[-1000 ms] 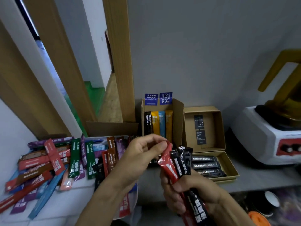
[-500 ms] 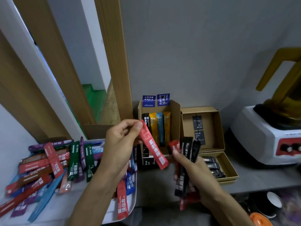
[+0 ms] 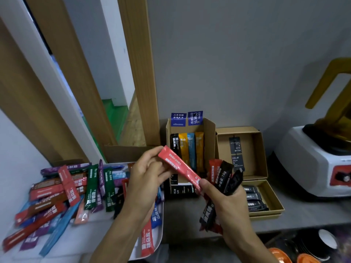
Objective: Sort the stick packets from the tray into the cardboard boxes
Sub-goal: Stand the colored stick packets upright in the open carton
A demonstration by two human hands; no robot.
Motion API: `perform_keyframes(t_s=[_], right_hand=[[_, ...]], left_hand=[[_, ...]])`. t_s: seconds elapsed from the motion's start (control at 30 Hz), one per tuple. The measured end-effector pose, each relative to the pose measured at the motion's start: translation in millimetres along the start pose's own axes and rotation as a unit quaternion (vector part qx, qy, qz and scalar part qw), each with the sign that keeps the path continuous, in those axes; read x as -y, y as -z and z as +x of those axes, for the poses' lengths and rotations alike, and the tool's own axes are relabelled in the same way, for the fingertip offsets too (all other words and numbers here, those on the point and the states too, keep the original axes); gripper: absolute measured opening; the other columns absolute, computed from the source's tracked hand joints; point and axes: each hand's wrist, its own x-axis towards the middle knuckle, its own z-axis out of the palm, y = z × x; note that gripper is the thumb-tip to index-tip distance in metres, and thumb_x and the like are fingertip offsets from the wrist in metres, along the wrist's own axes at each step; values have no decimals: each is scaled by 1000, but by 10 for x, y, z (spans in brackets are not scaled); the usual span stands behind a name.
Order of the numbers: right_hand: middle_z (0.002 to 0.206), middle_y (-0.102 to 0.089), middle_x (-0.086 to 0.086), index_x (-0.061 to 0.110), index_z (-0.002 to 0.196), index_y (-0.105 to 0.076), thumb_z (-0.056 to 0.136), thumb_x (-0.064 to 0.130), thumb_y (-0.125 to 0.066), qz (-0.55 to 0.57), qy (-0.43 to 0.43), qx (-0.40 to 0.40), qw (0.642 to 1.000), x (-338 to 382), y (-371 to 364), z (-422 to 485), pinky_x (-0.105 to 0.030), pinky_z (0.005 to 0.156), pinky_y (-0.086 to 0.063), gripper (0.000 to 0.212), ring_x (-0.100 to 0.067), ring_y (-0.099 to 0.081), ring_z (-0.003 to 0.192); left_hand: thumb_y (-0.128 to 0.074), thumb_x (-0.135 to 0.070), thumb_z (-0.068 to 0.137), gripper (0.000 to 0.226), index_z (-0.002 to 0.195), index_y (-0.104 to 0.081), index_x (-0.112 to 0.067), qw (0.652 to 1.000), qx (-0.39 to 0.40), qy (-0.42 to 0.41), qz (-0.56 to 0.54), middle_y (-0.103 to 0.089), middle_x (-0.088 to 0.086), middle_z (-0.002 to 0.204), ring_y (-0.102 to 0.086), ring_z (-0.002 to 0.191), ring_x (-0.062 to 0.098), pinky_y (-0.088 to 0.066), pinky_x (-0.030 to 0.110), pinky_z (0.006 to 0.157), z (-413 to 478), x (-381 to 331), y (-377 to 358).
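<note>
My left hand (image 3: 146, 179) pinches the red packet (image 3: 178, 168) slantwise so my right hand (image 3: 226, 204), gripping a black-and-red bundle (image 3: 225, 177), can add it

left hand (image 3: 144, 179): grips red packet (image 3: 178, 168) | right hand (image 3: 228, 207): grips black packets (image 3: 226, 176)

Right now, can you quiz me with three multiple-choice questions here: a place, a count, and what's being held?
1. The white tray of mixed packets sits: A left of the upright box; B right of it; C inside it.
2. Count of standing packets in the upright box: A two; B four; C seven.
3. The long red packet is: A on the tray; B held by fingers; C boxed.
Answers: 1A, the tray lies left of the box. 2B, black, yellow, blue, yellow. 3B, the left hand pinches its top, the right hand, gripping a red-and-black bundle, its lower end.
</note>
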Motion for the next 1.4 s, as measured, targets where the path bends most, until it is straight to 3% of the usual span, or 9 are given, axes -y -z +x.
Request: perform_keyframes(t_s=[0.13, 0.37, 0.5, 0.63, 0.77, 0.87, 1.03, 1.2, 1.4], right_hand=[[95, -72, -4, 13, 105, -65, 61, 36, -80, -11, 28, -21, 999, -45, 5, -5, -29, 73, -51, 53, -18, -69, 92], [104, -69, -6, 19, 107, -62, 68, 24, -80, 23, -13, -10, 1000, -36, 186, 86, -46, 89, -54, 43, -24, -67, 99], [102, -70, -1, 24, 104, -62, 78, 15, -76, 3, 84, -47, 995, 311, 279, 217, -35, 86, -55, 30, -14, -68, 96], [90, -64, 17, 27, 99, -60, 85, 13, -75, -280, 273, 3, 920, 743, 93, 374, -12, 69, -53, 25, 8, -64, 82], [108, -71, 0, 21, 124, -57, 86, 11, -69, -441, 304, 40, 843, 808, -431, 762, -43, 84, -59, 41, -24, -68, 99], [109, -69, -6, 17, 126, -56, 85, 4, -68, -452, 237, 87, 856, 706, -679, 1075, -44, 85, -60, 45, -25, -68, 98], [109, -66, -4, 15, 128, -55, 87, -1, -65, -420, 194, 94, 882, 576, -816, 1388, -34, 84, -58, 45, -21, -66, 102], [116, -66, -6, 13, 135, -51, 89, -2, -64, -367, 194, 76, 907, 496, -841, 1436, -27, 79, -52, 50, -18, -64, 103], [91, -67, 6, 29, 100, -58, 89, 11, -70, -244, 178, 88, 949, 486, -633, 1278, -26, 71, -55, 24, -10, -67, 84]], left_hand=[[-57, -19, 97, 25, 122, -61, -22, 994, 63, 3, 85, -74, -2, 106, -70, 103, 12, -57, 34, 90, -121, 87, -136], [-63, -16, 92, 13, 104, -65, -13, 993, 47, 2, 106, -77, 1, 90, -73, 88, 13, -56, 32, 82, -120, 68, -134], [-70, -17, 87, 14, 101, -71, -17, 977, 116, 57, 169, -76, 1, 94, -72, 90, 13, -55, 25, 77, -34, 109, 53], [-73, -22, 86, 30, 112, -59, -30, 960, 17, -12, 279, -68, -11, 101, -66, 93, 3, -52, 17, 73, 127, 312, 151], [-74, -36, 85, 46, 125, -52, -39, 949, -6, -13, 314, -64, -19, 117, -59, 111, 1, -50, 28, 94, 337, 571, 123], [-66, -30, 91, 36, 125, -56, -38, 945, -1, -7, 327, -66, -19, 114, -61, 111, 4, -48, 21, 87, 421, 721, 79], [-57, -22, 98, 31, 127, -56, -34, 948, 12, -4, 319, -63, -21, 105, -51, 82, -16, -41, 1, 61, 422, 752, 39], [-57, -23, 98, 30, 126, -56, -34, 954, 21, 1, 300, -62, -21, 101, -52, 84, -17, -42, 0, 61, 432, 761, 72], [-62, -22, 96, 33, 125, -54, -34, 964, 14, 8, 264, -66, -14, 116, -61, 109, 0, -47, 12, 81, 416, 762, 109]])
